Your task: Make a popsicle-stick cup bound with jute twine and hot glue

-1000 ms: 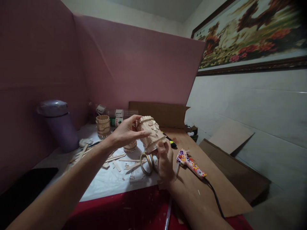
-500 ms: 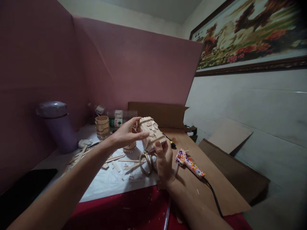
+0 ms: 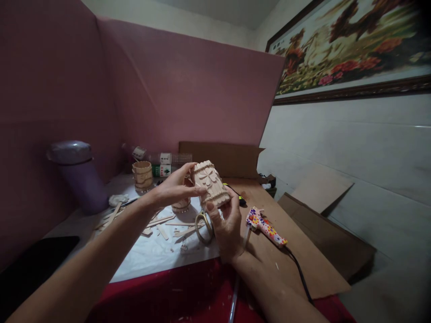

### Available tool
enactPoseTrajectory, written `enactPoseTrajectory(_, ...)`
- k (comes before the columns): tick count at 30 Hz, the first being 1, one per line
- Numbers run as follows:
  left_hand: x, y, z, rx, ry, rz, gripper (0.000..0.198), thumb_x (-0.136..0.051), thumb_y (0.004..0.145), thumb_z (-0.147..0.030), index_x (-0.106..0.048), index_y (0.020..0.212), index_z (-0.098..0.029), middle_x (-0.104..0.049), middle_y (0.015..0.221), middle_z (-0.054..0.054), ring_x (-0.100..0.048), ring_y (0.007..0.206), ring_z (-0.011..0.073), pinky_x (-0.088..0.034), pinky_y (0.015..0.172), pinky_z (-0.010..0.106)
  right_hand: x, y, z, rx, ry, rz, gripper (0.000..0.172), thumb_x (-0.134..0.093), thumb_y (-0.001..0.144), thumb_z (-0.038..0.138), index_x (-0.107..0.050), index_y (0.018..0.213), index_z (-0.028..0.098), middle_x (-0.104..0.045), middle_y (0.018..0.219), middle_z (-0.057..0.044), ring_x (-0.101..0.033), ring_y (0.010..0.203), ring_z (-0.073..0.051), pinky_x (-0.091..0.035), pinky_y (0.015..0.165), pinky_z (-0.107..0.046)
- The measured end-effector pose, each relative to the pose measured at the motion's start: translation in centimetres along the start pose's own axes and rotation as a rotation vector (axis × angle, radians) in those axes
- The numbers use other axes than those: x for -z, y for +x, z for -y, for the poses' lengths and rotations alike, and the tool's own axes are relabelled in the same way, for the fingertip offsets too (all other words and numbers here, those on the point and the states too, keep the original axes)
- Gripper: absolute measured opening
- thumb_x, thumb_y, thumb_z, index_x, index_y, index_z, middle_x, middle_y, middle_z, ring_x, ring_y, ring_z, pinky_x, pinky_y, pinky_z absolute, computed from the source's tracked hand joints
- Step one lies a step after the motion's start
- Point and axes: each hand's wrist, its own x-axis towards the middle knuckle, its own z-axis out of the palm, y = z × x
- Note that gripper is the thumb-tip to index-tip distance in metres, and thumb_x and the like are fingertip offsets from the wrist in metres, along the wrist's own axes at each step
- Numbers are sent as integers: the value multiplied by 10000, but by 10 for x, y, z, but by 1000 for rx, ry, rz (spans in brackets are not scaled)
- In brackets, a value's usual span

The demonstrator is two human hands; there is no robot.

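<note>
Between my two hands, above the table, is a tilted wooden stick cup [image 3: 212, 183] with twine round both ends and a petal shape on its side. My left hand [image 3: 178, 186] grips its left side, thumb across the front. My right hand [image 3: 227, 224] holds the lower end with thumb and fingers. Below it lie scissors [image 3: 203, 226] with gold-coloured handles, their blades hidden. A second wooden cup [image 3: 181, 202] stands partly hidden behind my left hand. Another twine-banded cup [image 3: 142, 176] stands farther back on the left.
A flower-patterned glue gun [image 3: 266, 226] with a black cord lies on cardboard [image 3: 303, 255] at right. Wooden sticks [image 3: 161, 229] and scraps are scattered on the white sheet [image 3: 141, 260]. A purple tumbler [image 3: 79, 179] stands left; plastic bottles [image 3: 182, 158] lie at the back. A yellow-black tool [image 3: 240, 199] lies behind my right hand.
The held cup has turned slightly, so its petal shape faces me more fully. Both hands have kept their hold on it. The view has shifted a little.
</note>
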Motion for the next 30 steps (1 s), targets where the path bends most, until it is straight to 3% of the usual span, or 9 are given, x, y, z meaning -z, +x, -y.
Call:
enactPoseTrajectory(8, 4, 0, -1, -9, -14, 32, 713, -830, 664, -285, -506, 1281, -134, -653, 1157, 146, -658, 889, 207, -501, 730, 300, 2, -2, -4, 11, -33, 3, 636, -734, 837, 414, -451, 1370, 214, -646, 1311, -162, -675, 1142, -277, -568, 957, -445)
enactPoseTrajectory(19, 5, 2, 4, -8, 1, 30, 867, -835, 655, -295, -429, 1397, -100, -641, 1223, 197, -658, 1001, 261, -533, 801, 354, 1, -1, -1, 34, -26, 2, 594, -709, 857, 441, -454, 1343, 213, -628, 1329, -171, -646, 1189, -282, -537, 1010, -478)
enactPoseTrajectory(30, 1, -2, -3, -33, -11, 10, 1026, -863, 583, -203, -377, 1483, -132, -652, 1148, 155, -663, 861, 210, -538, 700, 300, 1, -3, -4, 46, -29, -3, 624, -686, 870, 489, -431, 1375, 224, -583, 1403, -169, -574, 1306, -295, -505, 1057, -481)
